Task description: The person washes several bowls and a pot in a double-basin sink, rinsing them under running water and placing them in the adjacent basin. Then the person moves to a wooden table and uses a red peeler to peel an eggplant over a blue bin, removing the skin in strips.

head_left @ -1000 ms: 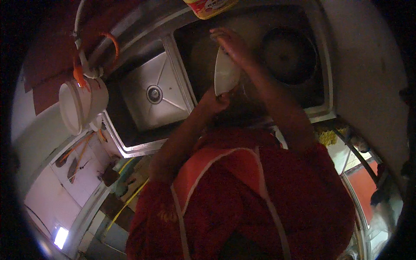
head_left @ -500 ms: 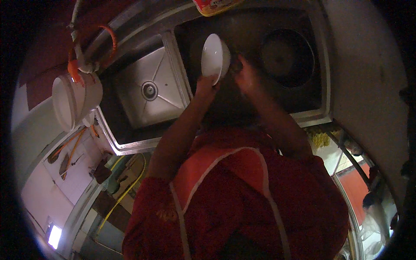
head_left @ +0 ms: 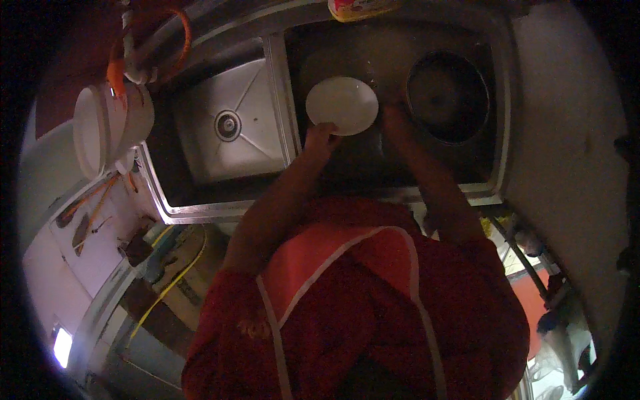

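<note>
A white bowl is tilted over the right basin, its round inside facing up toward me. My left hand grips its near left rim, the fingers closed with the thumb over the edge. Just right of the bowl, apart from it, is my right hand, low in the dark basin. Its fingers are dim and blurred, and whether they hold anything is hidden. Beyond that hand, a dark round basin sits at the right side of the sink.
The steel double sink has a divider left of the bowl. A bare drain lies in its left compartment. White buckets and an orange hose are at the left. A red and yellow package stands on the back edge.
The bowl has turned from nearly edge-on to showing its whole inside. My right hand has shifted a little right and nearer. The view has moved slightly.
</note>
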`<state>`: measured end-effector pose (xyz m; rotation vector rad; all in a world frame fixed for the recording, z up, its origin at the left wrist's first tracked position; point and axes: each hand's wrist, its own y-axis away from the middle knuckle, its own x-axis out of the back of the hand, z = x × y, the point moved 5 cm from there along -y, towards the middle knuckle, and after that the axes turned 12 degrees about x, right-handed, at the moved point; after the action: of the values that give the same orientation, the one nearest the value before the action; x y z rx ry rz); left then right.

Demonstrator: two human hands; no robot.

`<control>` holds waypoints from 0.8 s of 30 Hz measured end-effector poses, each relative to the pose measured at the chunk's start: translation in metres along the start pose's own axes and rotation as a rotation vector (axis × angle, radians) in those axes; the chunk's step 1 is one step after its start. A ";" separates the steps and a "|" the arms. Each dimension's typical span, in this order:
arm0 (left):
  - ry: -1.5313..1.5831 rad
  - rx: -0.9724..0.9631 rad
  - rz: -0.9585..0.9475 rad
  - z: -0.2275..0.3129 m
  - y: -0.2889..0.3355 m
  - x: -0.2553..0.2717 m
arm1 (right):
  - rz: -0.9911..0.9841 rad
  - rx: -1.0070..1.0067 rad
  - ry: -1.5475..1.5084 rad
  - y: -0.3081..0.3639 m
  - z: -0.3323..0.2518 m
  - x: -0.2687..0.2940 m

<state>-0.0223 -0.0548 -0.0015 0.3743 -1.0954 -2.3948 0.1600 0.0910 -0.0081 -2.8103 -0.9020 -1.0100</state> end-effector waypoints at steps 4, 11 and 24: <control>0.358 0.192 -0.038 0.002 -0.012 -0.007 | 0.158 0.003 -0.190 0.014 -0.032 0.026; -0.384 -0.306 0.095 0.052 -0.017 -0.027 | 0.081 1.084 0.238 0.004 -0.168 0.027; 0.194 0.060 0.026 0.115 0.040 -0.018 | -0.382 0.151 -0.122 -0.090 -0.116 0.046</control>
<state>-0.0436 0.0048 0.1039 0.5961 -1.0783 -2.2521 0.0748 0.1659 0.0955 -2.6531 -1.5021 -0.7616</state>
